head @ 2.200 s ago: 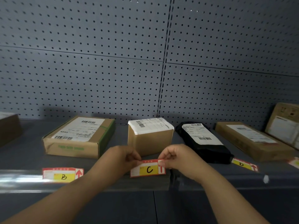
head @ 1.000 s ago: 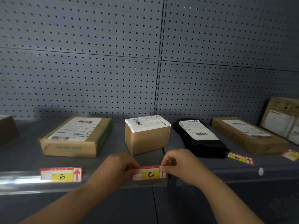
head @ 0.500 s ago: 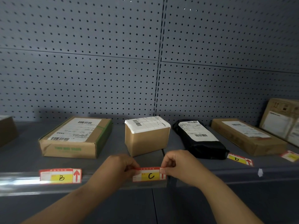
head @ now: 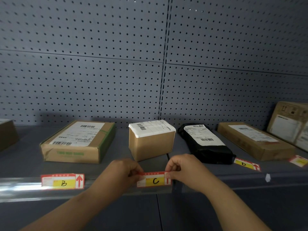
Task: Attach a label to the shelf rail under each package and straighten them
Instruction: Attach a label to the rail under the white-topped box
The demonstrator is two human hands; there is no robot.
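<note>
Two bare forearms entering from the lower edge, no sleeves visible, left hand [head: 124, 170] and right hand [head: 184, 167] ungloved, no rings, watch or wristbands showing, fingers curled

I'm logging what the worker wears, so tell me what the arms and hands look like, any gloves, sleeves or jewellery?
Both the left hand and the right hand are bare, with no gloves. No rings, watch or wristband show. The forearms are uncovered down to the bottom edge of the picture, so no sleeve is visible.
</note>
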